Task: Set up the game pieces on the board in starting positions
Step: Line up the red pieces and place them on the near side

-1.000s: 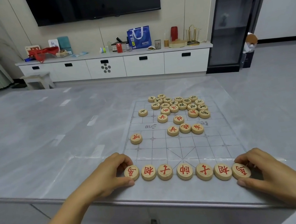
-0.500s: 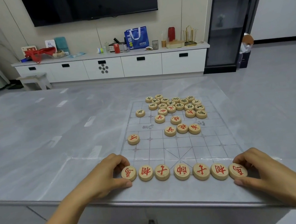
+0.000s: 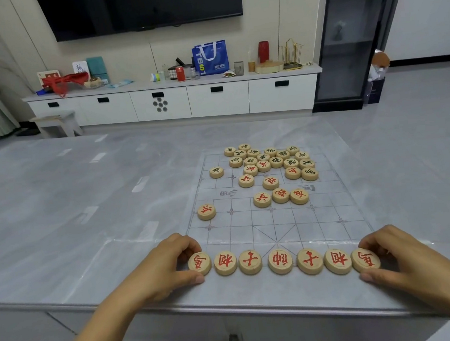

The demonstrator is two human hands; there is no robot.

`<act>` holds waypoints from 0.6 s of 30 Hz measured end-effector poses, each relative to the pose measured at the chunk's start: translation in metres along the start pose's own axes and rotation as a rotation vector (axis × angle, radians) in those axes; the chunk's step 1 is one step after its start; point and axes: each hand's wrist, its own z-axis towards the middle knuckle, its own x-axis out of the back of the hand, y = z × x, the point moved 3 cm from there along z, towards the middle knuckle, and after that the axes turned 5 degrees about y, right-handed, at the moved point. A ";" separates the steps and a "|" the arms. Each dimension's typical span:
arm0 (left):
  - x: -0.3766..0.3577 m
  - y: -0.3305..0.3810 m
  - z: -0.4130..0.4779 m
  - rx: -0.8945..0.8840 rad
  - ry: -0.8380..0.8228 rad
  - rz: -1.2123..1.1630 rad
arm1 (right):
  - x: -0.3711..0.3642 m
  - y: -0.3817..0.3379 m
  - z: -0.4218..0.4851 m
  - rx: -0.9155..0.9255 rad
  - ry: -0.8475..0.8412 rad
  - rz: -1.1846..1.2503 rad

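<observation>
Both hands are at the ends of the near row: the left hand pinches the leftmost red horse between thumb and curled fingers, and the right hand grips the rightmost red horse the same way. Between them five more red discs stand side by side along the near edge of the xiangqi board: elephant, advisor, general, advisor, elephant.

By my reading the red back rank lacks only its two chariots. One red soldier sits at the board's left edge. Three red pieces lie loose mid-board, and a mixed heap of black and red discs crowds the far end, unsorted. So roughly a quarter looks done. The board lies on a grey marble-look table.
</observation>
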 end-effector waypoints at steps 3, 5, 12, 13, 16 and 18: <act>0.000 0.001 0.000 -0.001 0.003 -0.007 | 0.000 -0.001 -0.001 -0.003 -0.004 -0.012; 0.000 0.001 0.000 -0.001 0.002 -0.003 | 0.001 -0.001 -0.001 0.000 -0.007 -0.011; 0.000 0.002 -0.001 -0.011 0.006 0.006 | 0.003 -0.002 -0.002 -0.025 -0.032 0.024; 0.000 0.001 -0.001 -0.011 0.006 0.006 | 0.004 -0.004 -0.003 -0.022 -0.028 0.040; 0.001 0.001 -0.001 0.004 0.003 -0.007 | 0.003 0.002 -0.001 -0.018 0.010 0.084; 0.002 -0.001 0.000 0.020 -0.009 -0.016 | 0.004 0.003 -0.002 -0.030 0.012 0.095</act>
